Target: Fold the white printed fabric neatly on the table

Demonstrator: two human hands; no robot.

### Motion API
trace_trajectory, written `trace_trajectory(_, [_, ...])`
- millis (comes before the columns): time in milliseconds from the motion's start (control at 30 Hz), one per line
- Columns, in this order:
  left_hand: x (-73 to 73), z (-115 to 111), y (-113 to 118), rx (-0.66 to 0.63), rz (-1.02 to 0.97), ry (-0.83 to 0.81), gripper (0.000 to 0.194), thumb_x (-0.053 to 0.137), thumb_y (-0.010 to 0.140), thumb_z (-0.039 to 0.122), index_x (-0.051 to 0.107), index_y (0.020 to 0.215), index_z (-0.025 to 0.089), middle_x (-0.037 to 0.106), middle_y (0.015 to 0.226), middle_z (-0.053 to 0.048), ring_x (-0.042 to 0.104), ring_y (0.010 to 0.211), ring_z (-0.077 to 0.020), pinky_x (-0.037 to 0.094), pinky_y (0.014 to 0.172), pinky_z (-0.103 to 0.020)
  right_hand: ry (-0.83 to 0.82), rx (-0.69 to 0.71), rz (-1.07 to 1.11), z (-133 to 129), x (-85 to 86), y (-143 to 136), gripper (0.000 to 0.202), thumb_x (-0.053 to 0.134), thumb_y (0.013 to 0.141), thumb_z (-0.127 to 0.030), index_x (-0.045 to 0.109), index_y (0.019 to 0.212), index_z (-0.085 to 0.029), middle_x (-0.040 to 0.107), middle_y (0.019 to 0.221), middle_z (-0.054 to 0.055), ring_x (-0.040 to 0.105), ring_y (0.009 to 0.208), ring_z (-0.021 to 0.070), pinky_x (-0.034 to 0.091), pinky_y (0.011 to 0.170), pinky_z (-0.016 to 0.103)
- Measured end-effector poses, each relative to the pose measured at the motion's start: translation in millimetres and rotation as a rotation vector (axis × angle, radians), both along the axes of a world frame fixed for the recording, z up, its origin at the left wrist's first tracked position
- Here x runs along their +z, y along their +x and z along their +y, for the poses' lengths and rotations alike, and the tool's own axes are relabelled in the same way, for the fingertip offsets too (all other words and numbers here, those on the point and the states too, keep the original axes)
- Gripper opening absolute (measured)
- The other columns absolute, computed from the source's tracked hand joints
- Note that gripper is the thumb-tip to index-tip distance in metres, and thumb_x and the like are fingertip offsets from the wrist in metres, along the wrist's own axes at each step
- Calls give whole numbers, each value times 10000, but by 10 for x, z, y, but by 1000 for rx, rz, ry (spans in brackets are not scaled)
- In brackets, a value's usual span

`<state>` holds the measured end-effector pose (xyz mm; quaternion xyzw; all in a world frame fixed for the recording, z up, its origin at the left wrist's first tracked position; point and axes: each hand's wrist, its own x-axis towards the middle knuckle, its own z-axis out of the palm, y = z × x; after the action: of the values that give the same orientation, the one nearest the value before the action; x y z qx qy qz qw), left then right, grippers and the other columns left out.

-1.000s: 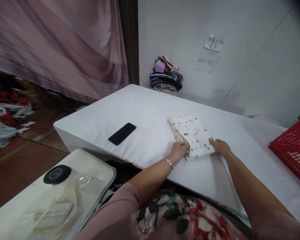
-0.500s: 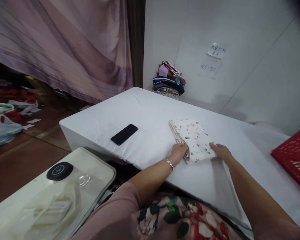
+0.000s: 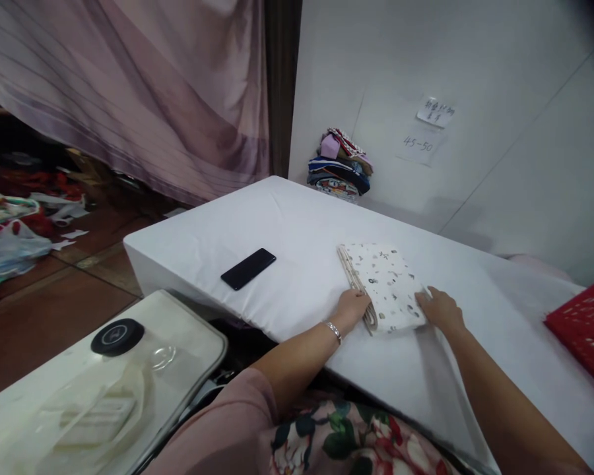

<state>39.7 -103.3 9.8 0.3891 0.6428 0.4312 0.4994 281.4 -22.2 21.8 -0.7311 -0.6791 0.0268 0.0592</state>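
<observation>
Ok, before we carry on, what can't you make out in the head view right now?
All in the head view:
- Whether any fingers of the left hand or right hand are under the printed cloth: hidden by the hands and cloth.
- Far end of the red basket: cut off by the right edge.
- Bottom of the clothes stack: hidden behind the white table.
- Writing on the upper note: too small and blurred.
</observation>
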Motion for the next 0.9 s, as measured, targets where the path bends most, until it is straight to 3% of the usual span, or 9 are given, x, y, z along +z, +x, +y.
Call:
trace_trajectory(133, [4, 15, 12, -9, 8, -9, 112, 575, 681, 209, 625, 611, 136, 564, 535, 7, 511, 510, -102, 330, 451, -194, 203, 342, 37, -67, 61, -415, 528, 392, 863, -430, 495, 1293, -142, 489, 1352, 144, 413, 1261, 278, 318, 1036, 454])
trace_trajectory(300, [-5, 47, 12, -27, 48, -4, 117, 577, 690, 222, 636, 638, 135, 599, 573, -1, 528, 544, -109, 360, 485, -200, 151, 634, 124, -104, -78, -968, 474, 339, 900, -375, 504, 1292, -166, 437, 1408, 124, 352, 1318, 259, 294, 1057, 477])
trace_trajectory(500, [-48, 70, 15, -45, 105, 37, 146, 566, 707, 238, 627, 623, 135, 600, 560, 0, 519, 539, -109, 349, 490, -206, 115, 653, 41, -112, -301, -1062, 451, 257, 938, -309, 442, 1343, -236, 392, 1447, 89, 307, 1350, 235, 255, 1061, 522])
trace_trajectory(900, [38, 240, -70, -33, 346, 85, 140, 568, 723, 246, 637, 634, 162, 654, 652, -19, 567, 629, -138, 367, 567, -227, 133, 674, -9, -150, -259, -1057, 491, 254, 917, -207, 392, 1386, -258, 374, 1458, 87, 303, 1350, 245, 281, 1046, 525])
